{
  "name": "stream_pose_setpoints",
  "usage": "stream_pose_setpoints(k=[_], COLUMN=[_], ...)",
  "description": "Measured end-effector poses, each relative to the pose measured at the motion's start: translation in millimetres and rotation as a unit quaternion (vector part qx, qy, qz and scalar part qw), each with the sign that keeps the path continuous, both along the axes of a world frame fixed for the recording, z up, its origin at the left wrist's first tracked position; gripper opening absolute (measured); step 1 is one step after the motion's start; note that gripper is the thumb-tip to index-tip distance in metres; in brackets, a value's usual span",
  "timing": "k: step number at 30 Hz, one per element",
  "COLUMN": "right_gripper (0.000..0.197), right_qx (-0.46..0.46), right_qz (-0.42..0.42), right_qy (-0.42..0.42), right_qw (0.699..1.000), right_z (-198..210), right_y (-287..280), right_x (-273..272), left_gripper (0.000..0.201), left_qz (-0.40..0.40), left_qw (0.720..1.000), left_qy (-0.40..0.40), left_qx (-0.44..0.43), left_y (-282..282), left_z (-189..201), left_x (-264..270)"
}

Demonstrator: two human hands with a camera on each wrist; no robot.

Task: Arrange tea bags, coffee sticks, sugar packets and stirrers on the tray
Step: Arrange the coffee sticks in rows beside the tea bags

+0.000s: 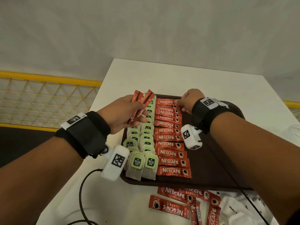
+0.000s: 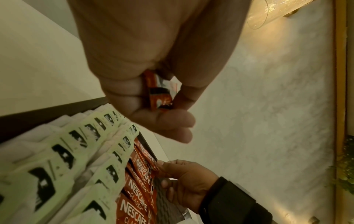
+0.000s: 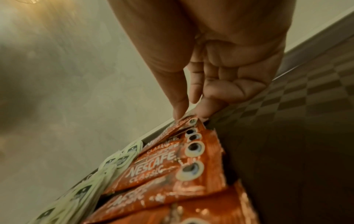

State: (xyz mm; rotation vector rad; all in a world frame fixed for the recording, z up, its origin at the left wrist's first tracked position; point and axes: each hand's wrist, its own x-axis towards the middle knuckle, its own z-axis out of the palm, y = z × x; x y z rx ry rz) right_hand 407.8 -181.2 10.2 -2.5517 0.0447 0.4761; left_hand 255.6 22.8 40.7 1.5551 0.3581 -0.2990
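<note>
The right hand pinches the end of the farthest coffee stick with its fingers, at the far end of the red column on the dark tray. The left hand grips spare coffee sticks above two rows of tea bags. More loose sticks lie on the white bench, just off the tray's near edge.

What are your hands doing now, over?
Left hand holds spare coffee sticks. Right hand pinches top stick of tray row. Nothing blocking.
</note>
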Motion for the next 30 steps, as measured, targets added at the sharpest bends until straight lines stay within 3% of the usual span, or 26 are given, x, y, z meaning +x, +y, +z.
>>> stream_pose_setpoints(k=[2,3,6,10,12,16,20,25,30], right_gripper=[0.045,0.046,0.044,0.049,0.04,0.013,0.01,0.012,0.009], right_qx=[-0.084,-0.083,0.06,0.177,0.218,0.301,0.364,0.362,0.335], right_qz=[0.022,0.026,0.043,0.107,0.113,0.087,0.021,0.029,0.06], right_qy=[-0.036,-0.058,-0.076,0.078,0.126,0.132,0.105,0.047,0.05], right_qw=[0.996,0.994,0.994,0.975,0.961,0.94,0.925,0.93,0.939], right_z=[3.4,7.4,30.2,62.1,65.4,60.1,56.9,55.2,58.9], right_y=[2.1,2.8,7.8,22.3,25.5,20.4,12.3,6.2,1.1], right_x=[-2.5,-4.7,-17.0,-44.4,-53.2,-57.4,-57.3,-58.5,-54.2], left_gripper=[0.017,0.016,0.014,0.01,0.009,0.022,0.028,0.017,0.009], left_qz=[-0.016,-0.023,-0.029,-0.028,-0.024,-0.026,-0.03,-0.075,-0.05], left_qw=[1.0,1.0,0.998,0.988,0.981,0.973,0.984,0.978,0.974], left_qy=[-0.011,-0.016,-0.04,-0.105,-0.138,-0.158,-0.114,-0.104,-0.133], left_qx=[0.007,0.011,0.037,0.106,0.134,0.168,0.136,0.166,0.177], left_y=[0.5,0.8,2.0,1.7,-0.9,-4.1,-1.7,1.5,-0.2], left_z=[-0.2,-0.1,-1.2,-5.0,-5.9,-5.1,-3.7,-4.6,-5.1], left_x=[-1.6,-2.2,-0.8,4.3,5.7,5.5,3.5,0.3,2.6])
